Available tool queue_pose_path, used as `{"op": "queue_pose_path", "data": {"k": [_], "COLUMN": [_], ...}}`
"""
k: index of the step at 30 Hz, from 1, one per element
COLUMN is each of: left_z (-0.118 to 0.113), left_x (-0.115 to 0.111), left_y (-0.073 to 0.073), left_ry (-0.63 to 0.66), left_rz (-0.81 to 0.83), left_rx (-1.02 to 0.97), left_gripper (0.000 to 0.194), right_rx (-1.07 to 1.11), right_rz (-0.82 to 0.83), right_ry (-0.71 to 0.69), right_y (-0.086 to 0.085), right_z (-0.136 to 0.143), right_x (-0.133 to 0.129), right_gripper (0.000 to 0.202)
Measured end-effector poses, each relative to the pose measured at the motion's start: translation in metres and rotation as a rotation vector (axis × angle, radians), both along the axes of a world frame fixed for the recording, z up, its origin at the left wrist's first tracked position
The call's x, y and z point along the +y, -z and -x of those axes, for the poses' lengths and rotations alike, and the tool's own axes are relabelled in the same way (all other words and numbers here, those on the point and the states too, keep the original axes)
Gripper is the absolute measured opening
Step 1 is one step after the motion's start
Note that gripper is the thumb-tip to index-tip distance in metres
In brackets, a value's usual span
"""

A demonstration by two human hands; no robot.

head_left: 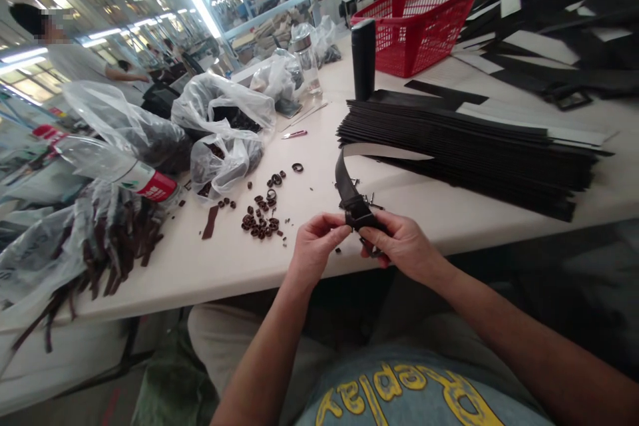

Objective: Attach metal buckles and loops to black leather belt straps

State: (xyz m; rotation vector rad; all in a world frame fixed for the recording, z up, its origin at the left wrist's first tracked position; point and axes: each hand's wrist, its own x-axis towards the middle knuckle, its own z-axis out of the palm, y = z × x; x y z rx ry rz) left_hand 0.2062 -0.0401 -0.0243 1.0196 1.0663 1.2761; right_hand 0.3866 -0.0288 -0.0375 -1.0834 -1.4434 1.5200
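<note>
Both my hands grip one dark belt strap point(343, 178) near the table's front edge. My left hand point(319, 239) pinches it from the left with thumb and finger. My right hand point(399, 243) is closed round its folded end, where a dark buckle seems to sit; the fingers partly hide it. Beyond my hands the strap curves up and over to the right, showing a pale inner side. Small metal pieces point(370, 201) lie just behind the strap. To the left is a cluster of small dark brown loops point(262, 219), with a few loose bits beside it.
A thick stack of black straps point(464, 146) lies on the right. Behind it stand a black cylinder point(363, 60) and a red basket point(419, 26). Plastic bags point(224, 103), a tilted bottle point(114, 166) and brown strips point(114, 233) crowd the left. A small cutter point(294, 135) lies mid-table.
</note>
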Motion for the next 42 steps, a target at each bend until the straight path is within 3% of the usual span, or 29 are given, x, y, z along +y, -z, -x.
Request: {"op": "queue_pose_path", "data": {"k": [7,11,18,25,31,38,42], "left_z": [-0.011,-0.011,-0.012,-0.008,-0.007,-0.012,-0.015], "left_x": [-0.002,-0.002,-0.003,-0.004,-0.001,-0.013,-0.020], "left_y": [0.001,-0.008,-0.008,-0.010,-0.004,-0.009,-0.001], "left_ry": [-0.038,0.006,0.052,0.105,0.185,0.120,-0.009], "left_rz": [-0.024,-0.011,-0.012,-0.253,-0.206,-0.364,-0.318], "left_rx": [-0.022,-0.004,0.026,0.365,0.409,0.656,0.643], "left_gripper": [0.023,0.033,0.027,0.012,0.013,0.021,0.013], "right_rx": [-0.068,-0.070,-0.091,-0.110,-0.156,-0.021,0.029], "right_rz": [-0.020,-0.044,-0.090,-0.124,-0.204,-0.092,-0.092], "right_ry": [-0.058,-0.093,-0.169,-0.245,-0.244,-0.227,-0.226], "right_y": [-0.001,-0.002,-0.003,-0.009,-0.006,0.003,0.005], "right_z": [0.000,0.000,-0.002,-0.004,-0.004,-0.008,-0.007], "right_x": [0.001,0.001,0.002,0.004,0.006,0.010,0.011], "right_gripper": [0.030,0.025,0.027,0.022,0.009,0.017,0.018]}}
